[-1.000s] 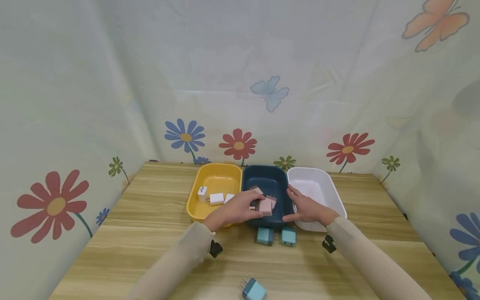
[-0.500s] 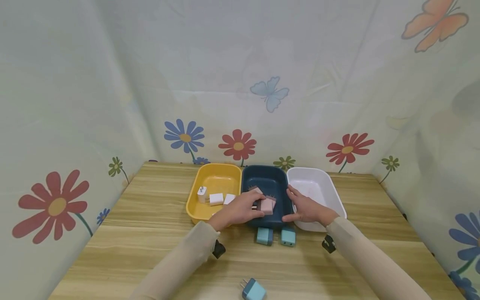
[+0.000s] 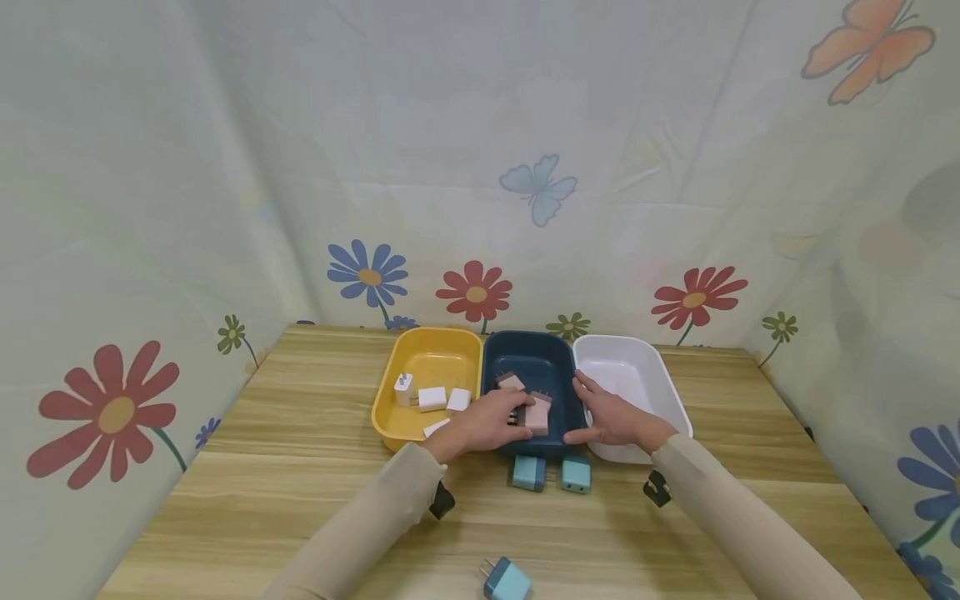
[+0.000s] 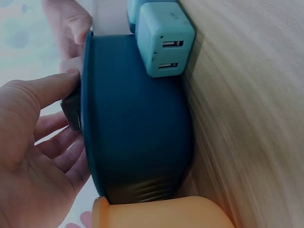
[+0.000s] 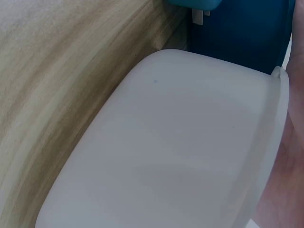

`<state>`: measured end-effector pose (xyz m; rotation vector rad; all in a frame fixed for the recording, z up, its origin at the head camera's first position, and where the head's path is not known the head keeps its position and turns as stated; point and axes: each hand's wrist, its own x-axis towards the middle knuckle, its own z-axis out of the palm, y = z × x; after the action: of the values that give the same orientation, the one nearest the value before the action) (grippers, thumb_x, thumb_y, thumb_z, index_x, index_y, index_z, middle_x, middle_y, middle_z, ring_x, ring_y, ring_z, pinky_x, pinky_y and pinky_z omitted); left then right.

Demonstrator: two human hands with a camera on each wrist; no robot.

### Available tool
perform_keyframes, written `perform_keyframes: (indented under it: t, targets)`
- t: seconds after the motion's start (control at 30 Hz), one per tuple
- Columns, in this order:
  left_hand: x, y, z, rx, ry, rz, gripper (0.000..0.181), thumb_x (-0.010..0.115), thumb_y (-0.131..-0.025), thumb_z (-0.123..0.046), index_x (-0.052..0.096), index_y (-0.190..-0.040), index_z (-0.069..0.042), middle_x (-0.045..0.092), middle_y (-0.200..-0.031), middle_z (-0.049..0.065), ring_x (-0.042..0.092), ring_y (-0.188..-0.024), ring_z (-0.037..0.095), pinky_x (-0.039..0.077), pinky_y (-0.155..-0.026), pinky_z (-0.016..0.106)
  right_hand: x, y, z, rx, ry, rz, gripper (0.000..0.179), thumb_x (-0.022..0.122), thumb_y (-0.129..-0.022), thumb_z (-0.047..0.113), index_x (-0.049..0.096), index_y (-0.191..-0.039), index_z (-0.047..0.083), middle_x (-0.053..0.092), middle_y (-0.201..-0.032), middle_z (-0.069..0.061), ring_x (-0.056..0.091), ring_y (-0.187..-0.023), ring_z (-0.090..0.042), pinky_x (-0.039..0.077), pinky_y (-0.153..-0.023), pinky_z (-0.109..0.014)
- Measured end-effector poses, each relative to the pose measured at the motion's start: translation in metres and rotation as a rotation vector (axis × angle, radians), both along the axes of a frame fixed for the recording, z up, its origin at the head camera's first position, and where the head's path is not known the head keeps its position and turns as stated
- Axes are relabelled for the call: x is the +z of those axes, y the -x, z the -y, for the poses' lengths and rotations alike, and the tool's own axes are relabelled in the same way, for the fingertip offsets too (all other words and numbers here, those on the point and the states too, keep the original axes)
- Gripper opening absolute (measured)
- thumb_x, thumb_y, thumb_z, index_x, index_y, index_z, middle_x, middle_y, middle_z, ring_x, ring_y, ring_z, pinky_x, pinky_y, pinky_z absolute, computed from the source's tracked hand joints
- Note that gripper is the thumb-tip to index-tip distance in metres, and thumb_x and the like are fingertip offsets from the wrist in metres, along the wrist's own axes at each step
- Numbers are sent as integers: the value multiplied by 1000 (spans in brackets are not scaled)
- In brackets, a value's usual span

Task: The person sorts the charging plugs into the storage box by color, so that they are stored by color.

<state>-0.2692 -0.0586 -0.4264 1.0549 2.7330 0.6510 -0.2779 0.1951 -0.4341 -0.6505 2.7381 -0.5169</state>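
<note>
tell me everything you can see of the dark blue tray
The dark blue tray is deep and plastic-looking, with rounded corners and a thin rim. It stands upright on the table, snug between the yellow tray and white tray. Pink chargers lie inside, and the left hand holds another pink charger there. Whether that or the right hand touches the rim is unclear.

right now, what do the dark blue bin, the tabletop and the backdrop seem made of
Dark blue bin: probably smooth satin plastic, from its soft sheen. Tabletop: wood or laminate, fairly matte; streaky grain shows. Backdrop: likely dull fabric or sheeting, printed and creased.
</note>
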Motion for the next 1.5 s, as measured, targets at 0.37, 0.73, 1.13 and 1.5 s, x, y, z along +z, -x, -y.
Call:
perform_keyframes:
  t: [0.37, 0.73, 1.13, 1.5]
  targets:
    - [-3, 2, -4, 3, 21, 21, 50, 63, -91, -38, 53, -133, -14, 53, -131, 2, 49, -115, 13, 38, -103, 33, 1, 1, 0, -8, 3, 6, 108, 70, -77, 56, 15, -148, -4, 6, -156, -19, 22, -138, -37, 26, -107, -52]
    - [-6, 4, -6, -20, 13, 34, 49, 61, -91, -42, 54, -131, -14, 56, -127, 1, 51, -109, 12, 40, -100, 30, 2, 0, 1, -15, 1, 16, 112, 68, -75, 62, 15, -149, -3, 6, -156, -19, 21, -139, -36, 25, -107, -53]
    - [-10, 7, -7, -44, 9, 24, 48, 62, -91, -40, 56, -130, -13, 58, -123, 2, 52, -104, 11, 43, -97, 29, 2, -1, 2, -25, 14, 26, 113, 68, -74, 62, 14, -149, -3, 5, -156, -19, 20, -139, -36, 25, -107, -53]
    - [-11, 8, -10, -31, 28, 20, 47, 62, -91, -40, 56, -129, -13, 58, -121, 1, 52, -100, 10, 44, -94, 27, 2, -1, 2, -21, 11, 19, 114, 68, -74, 63, 15, -149, -3, 6, -156, -19, 20, -139, -36, 26, -107, -53]
